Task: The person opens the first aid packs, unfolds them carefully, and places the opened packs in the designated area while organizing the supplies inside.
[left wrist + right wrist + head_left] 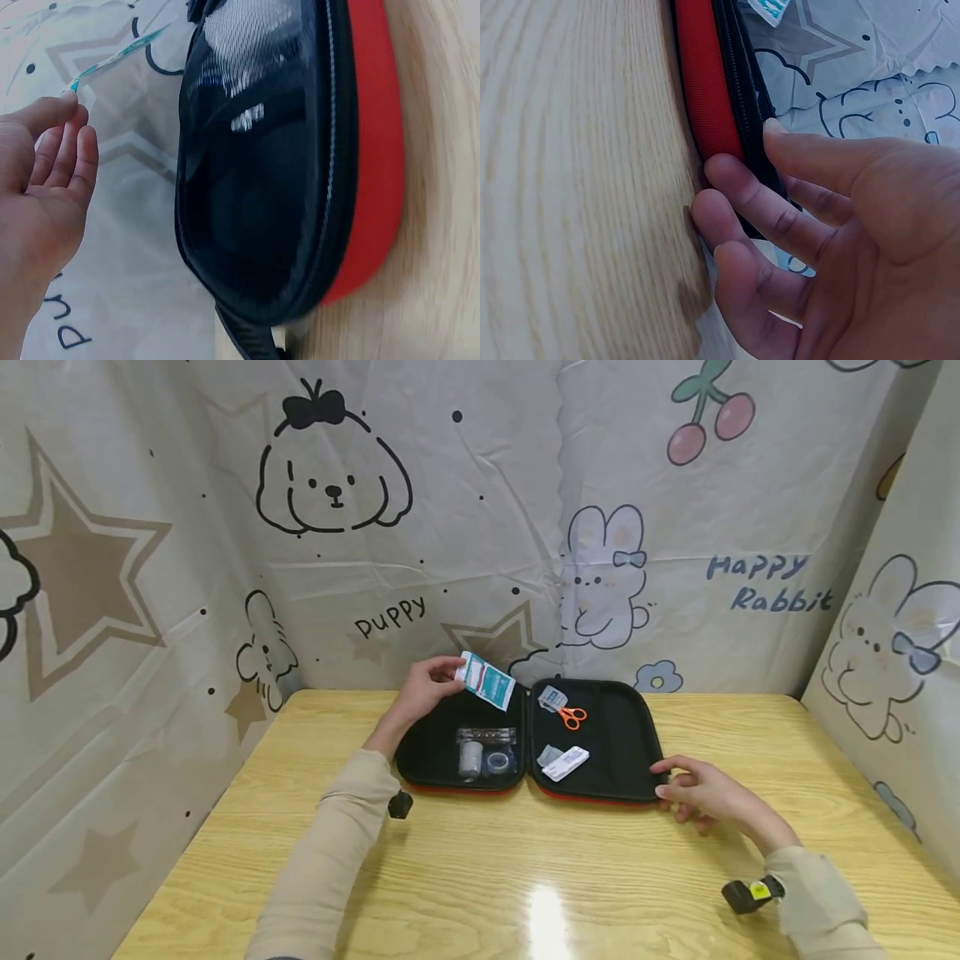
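An unfolded black-lined first-aid case (600, 743) with a red outer shell (379, 150) lies on the table. Above its left half, my left hand (431, 687) pinches a flat teal-and-white packet (487, 682) by one end, between thumb and fingers. The same packet (124, 54) shows edge-on in the left wrist view. My right hand (705, 789) grips the front right corner of the case, thumb at the black zipped rim (746, 97) and fingertips against the red side. Orange-handled scissors (572, 718) and a white packet (566, 763) lie in the right half.
Under mesh in the left half sit a white bandage roll (471, 758), a tape roll (497, 763) and a clear strip-shaped packet (486, 736). The wooden table (480, 860) extends in front. A printed cloth (480, 527) hangs behind and at both sides.
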{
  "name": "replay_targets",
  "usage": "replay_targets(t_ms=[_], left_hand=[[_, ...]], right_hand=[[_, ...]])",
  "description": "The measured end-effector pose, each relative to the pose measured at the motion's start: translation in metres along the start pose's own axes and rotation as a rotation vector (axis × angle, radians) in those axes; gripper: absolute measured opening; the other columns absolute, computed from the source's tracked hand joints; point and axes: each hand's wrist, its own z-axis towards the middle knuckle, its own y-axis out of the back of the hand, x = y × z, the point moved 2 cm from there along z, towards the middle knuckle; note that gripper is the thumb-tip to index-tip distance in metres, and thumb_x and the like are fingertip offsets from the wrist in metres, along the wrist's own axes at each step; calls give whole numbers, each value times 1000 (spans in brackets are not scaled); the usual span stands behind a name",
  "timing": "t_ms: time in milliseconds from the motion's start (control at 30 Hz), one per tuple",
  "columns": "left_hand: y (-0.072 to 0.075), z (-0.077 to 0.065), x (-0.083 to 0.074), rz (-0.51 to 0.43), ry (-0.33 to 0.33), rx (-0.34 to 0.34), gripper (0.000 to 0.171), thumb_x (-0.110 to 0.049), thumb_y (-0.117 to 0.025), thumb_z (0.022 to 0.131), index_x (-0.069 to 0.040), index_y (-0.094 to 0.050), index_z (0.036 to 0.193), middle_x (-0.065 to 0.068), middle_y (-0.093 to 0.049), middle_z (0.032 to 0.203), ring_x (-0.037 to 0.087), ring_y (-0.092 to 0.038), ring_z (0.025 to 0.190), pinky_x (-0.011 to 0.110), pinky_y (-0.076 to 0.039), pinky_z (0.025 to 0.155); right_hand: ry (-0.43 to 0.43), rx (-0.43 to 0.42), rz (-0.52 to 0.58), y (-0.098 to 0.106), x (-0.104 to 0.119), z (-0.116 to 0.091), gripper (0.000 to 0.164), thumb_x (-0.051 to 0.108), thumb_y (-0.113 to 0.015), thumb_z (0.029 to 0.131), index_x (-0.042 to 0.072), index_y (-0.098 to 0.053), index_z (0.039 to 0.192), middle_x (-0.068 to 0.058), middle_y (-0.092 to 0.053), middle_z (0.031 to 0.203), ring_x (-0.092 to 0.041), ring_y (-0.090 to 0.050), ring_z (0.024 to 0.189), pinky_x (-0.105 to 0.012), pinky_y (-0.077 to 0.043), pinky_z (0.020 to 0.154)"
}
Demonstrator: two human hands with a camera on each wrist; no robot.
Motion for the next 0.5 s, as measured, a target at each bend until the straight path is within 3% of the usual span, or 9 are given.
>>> replay_targets(t_ms=[500], left_hand=[[38, -16, 13, -13, 43, -52, 40, -9, -72, 90, -5, -65, 129, 17, -64, 110, 16, -60, 91, 24, -49, 74]], right_hand=[[1, 0, -2, -1, 1, 0, 55, 23, -63, 98, 1, -39, 142, -9, -66, 89, -18, -57, 64, -28, -42, 47]])
